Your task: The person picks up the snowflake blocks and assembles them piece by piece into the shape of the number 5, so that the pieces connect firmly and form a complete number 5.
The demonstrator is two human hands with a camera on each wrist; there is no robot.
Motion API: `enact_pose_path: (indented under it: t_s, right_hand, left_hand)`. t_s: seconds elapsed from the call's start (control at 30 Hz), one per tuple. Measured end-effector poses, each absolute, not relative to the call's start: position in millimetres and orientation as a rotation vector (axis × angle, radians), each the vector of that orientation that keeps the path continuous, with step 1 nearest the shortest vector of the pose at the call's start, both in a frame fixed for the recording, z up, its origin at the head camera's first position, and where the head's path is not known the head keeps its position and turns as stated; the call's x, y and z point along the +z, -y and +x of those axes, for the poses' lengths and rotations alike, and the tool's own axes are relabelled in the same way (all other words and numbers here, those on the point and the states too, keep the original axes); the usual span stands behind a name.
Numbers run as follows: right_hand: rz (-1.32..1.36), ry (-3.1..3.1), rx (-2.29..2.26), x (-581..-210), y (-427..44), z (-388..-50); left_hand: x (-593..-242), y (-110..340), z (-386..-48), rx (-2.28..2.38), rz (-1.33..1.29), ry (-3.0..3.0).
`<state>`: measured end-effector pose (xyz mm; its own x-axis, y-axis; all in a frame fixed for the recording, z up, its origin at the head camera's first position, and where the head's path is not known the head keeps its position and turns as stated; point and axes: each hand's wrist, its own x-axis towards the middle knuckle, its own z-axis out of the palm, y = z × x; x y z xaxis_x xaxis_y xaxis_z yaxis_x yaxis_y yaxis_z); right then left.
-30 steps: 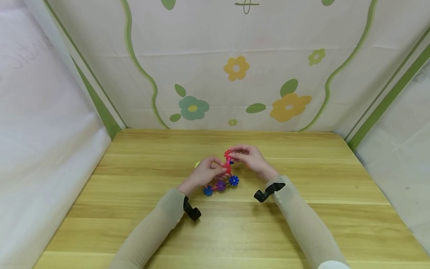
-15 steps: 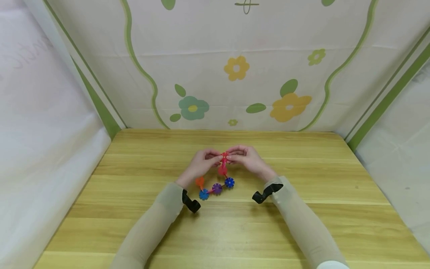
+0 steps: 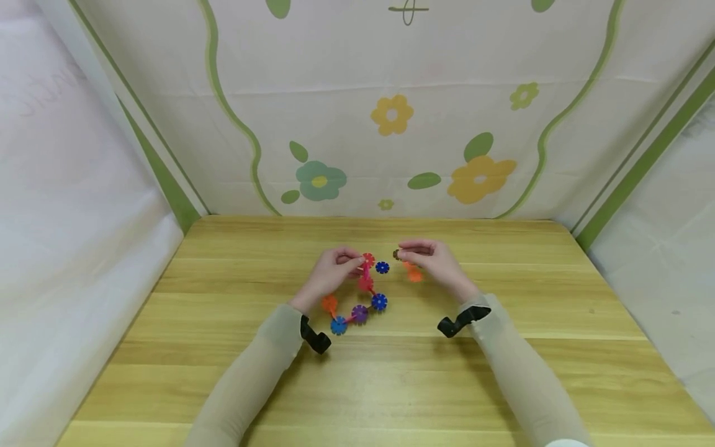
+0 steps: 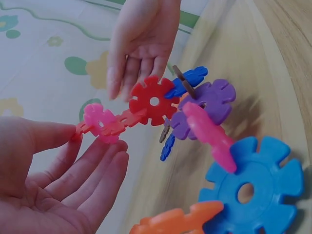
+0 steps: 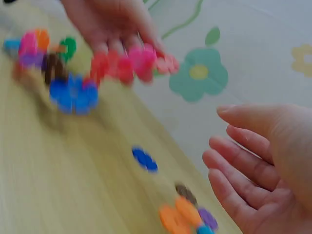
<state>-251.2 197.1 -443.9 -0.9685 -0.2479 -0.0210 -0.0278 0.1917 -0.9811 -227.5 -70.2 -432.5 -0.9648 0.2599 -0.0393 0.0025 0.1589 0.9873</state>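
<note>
Head view: across the wooden table (image 3: 357,385), a chain of slotted discs (image 3: 358,316) curls from the left hand (image 3: 328,275) round to beside its wrist, its far end pinched between thumb and finger. Apart from it, the right hand (image 3: 437,262) has relaxed fingers holding nothing, with orange discs (image 5: 173,219) just beneath it, a blue disc (image 5: 145,159) between both hands and a brown disc (image 5: 185,193) near its fingertips. A steady left pinch and a rim grip should leave joints straight and slots free.
</note>
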Motion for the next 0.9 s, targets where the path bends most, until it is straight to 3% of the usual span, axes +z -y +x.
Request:
enact_pose_path:
  t_s: [0.37,0.9]
  right_hand:
    - [-0.223,-2.551,-1.557,-460.4,-239.8,-244.9]
    - [-0.327,-2.743,-1.277,-472.0,-230.6,-241.7]
  left_hand:
    - [-434.9,74.3,-227.6,1.911,0.251,-2.223]
    - [-435.0,75.7,-226.2,1.921,0.258,-2.206]
